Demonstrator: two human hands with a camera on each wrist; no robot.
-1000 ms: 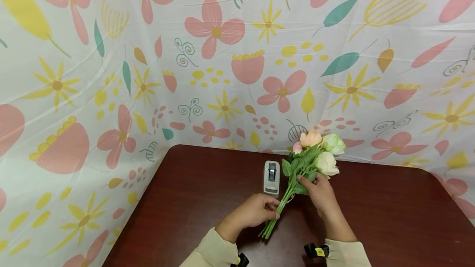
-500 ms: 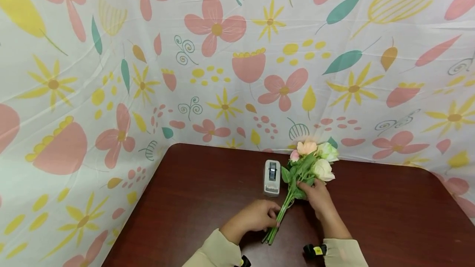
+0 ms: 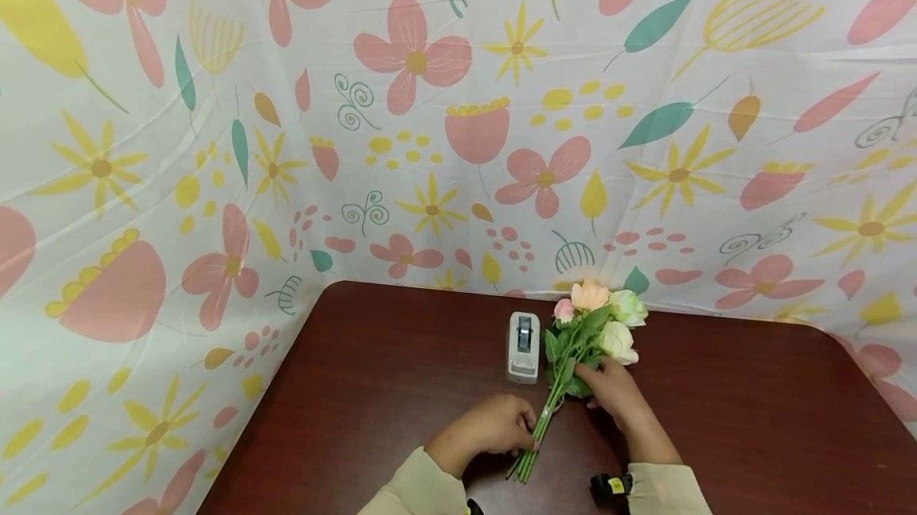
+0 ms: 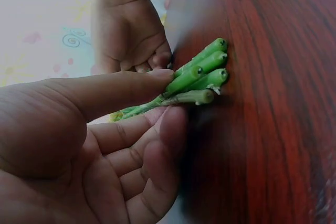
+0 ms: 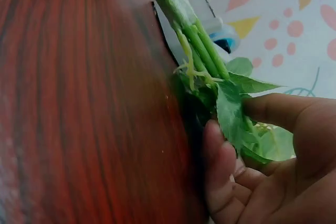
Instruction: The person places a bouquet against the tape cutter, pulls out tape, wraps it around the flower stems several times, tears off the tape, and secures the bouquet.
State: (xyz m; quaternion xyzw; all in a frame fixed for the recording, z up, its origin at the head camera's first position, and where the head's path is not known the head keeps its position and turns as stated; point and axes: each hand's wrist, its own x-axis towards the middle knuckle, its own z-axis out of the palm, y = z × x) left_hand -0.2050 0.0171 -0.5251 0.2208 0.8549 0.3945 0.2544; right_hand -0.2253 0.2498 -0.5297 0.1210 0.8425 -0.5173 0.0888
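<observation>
A bouquet of artificial-looking flowers (image 3: pixel 617 342), with peach, pink and pale green-white heads, lies slanted just over the table. Near the stem ends, my left hand (image 3: pixel 494 425) pinches the green stems (image 4: pixel 202 72) between thumb and fingers; the cut ends point toward the camera in the left wrist view. Higher up, below the blooms, my right hand (image 3: pixel 618 394) holds the leafy part, its thumb and fingers around the leaves (image 5: pixel 231 111). Clear tape (image 5: pixel 181 4) seems to wrap the stems between the two hands.
A grey-white tape dispenser (image 3: pixel 524 346) stands on the dark red-brown table (image 3: pixel 387 364), just left of the bouquet. Behind and to the left hangs a white cloth (image 3: pixel 430 133) printed with flowers and leaves.
The bouquet has come slightly down and left, toward the person, with both hands still holding it. The tape dispenser stays in place.
</observation>
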